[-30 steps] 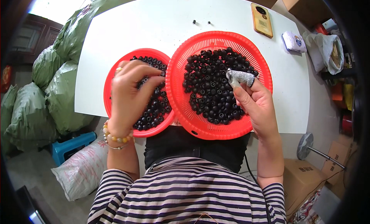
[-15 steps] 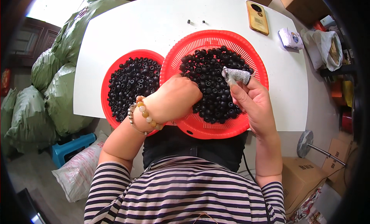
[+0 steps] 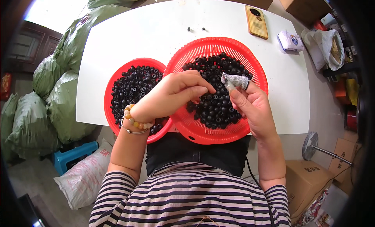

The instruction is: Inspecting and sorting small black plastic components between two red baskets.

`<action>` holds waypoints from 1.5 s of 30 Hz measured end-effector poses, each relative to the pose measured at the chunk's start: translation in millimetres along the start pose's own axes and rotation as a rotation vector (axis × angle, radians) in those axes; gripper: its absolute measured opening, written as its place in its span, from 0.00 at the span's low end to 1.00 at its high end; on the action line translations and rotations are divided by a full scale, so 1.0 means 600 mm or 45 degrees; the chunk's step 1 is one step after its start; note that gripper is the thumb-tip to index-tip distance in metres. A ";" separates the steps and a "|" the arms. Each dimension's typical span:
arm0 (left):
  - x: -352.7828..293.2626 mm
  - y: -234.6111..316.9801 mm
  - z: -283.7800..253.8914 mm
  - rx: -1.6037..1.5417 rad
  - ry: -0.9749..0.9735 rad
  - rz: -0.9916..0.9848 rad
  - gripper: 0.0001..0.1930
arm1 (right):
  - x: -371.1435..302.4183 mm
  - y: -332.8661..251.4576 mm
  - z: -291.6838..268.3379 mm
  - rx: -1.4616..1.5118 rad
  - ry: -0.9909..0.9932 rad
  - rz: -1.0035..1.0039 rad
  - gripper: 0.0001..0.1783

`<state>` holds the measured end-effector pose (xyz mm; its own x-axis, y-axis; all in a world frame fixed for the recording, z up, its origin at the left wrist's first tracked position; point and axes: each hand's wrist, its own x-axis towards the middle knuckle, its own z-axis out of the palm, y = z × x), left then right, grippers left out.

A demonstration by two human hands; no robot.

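My left hand (image 3: 181, 90), with a beaded bracelet at the wrist, hovers over the left part of the red slotted basket (image 3: 258, 67). Its index finger and thumb are apart, with nothing visible between them; the other fingers are partly hidden. Many small round black pieces (image 3: 218, 106), some with a hole, fill the basket's middle. Over its right side my right hand (image 3: 250, 104) is closed, thumb against index finger. A grey knitted finger sleeve (image 3: 239, 81) covers that index finger. Something pale and dark-tipped shows at the pinch, too small to make out.
A red basin (image 3: 111, 72) of similar black pieces stands at the left, partly under the basket's rim. On the white table (image 3: 287, 94) lie a yellow-cased phone (image 3: 256, 26), a tissue pack (image 3: 290, 41) and two loose black pieces. Green sacks (image 3: 64, 106) and cardboard boxes (image 3: 308, 178) surround it.
My left hand has lifted back from the pieces and its fingers have stretched out. My right hand keeps its pinch at nearly the same place. The whole view has shifted slightly.
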<state>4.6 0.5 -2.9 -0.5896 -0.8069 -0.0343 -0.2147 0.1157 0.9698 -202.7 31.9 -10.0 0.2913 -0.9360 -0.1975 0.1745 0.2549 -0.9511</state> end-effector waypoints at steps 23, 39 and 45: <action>-0.024 -0.023 0.046 -1.491 0.250 -0.084 0.04 | -0.024 -0.003 0.046 -0.108 -0.130 -0.218 0.17; -0.020 -0.025 0.051 -1.362 0.290 -0.008 0.03 | -0.017 0.007 0.043 -0.094 -0.110 -0.253 0.16; -0.018 -0.020 0.055 -1.129 0.427 0.052 0.03 | -0.018 0.013 0.047 0.019 -0.085 -0.254 0.15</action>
<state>-12.1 26.9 -22.2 -0.2999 -0.9522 -0.0589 0.5520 -0.2235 0.8033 -177.9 51.0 -8.6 0.3111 -0.9503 0.0114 0.2486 0.0698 -0.9661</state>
